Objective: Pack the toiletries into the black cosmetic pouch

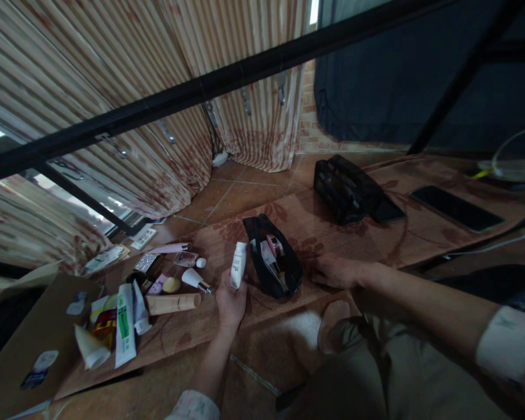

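In my left hand is a small white tube, held upright with the fingers closed around it. Just right of it, an unzipped black cosmetic pouch lies on the patterned brown cloth. Inside the pouch, a pink round item and other small things show. My right hand rests low on the cloth at the pouch's right side, fingers stretched toward it and apparently holding nothing. Whether its fingertips touch the pouch is too dark to tell.
Left on the cloth are a green-and-white tube, a beige tube, a white-capped bottle and several other cosmetics beside a cardboard box. A second black bag and a phone lie right. A dark bar crosses above.
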Demonstrator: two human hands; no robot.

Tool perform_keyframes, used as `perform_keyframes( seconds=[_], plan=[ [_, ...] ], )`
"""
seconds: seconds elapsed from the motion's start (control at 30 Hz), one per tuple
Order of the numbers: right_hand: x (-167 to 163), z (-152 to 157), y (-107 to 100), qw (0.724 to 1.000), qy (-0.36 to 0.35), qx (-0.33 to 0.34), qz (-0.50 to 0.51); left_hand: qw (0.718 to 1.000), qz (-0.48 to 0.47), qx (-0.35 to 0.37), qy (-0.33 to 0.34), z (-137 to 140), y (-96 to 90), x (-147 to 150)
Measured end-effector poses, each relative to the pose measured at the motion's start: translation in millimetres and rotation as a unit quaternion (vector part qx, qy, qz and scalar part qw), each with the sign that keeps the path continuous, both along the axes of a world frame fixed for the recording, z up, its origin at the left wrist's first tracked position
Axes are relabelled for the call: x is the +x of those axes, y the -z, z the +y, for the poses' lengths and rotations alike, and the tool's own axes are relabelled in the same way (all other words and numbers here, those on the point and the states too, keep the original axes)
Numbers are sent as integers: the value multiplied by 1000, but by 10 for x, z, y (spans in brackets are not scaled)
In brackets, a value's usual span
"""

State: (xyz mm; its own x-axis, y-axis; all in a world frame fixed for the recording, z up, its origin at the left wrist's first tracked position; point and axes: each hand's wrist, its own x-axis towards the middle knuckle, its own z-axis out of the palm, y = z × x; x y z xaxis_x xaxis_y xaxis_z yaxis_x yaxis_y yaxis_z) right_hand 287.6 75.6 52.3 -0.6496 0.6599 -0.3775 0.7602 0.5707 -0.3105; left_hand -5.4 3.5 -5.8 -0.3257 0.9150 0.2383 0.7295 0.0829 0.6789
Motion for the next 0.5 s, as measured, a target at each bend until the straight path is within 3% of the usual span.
perform_keyframes(
  seconds=[0.5],
  plan=[
    [-10, -28, -79, 1000, 13, -14, 12, 999, -27, 9, 30, -7, -14, -13]
  ],
)
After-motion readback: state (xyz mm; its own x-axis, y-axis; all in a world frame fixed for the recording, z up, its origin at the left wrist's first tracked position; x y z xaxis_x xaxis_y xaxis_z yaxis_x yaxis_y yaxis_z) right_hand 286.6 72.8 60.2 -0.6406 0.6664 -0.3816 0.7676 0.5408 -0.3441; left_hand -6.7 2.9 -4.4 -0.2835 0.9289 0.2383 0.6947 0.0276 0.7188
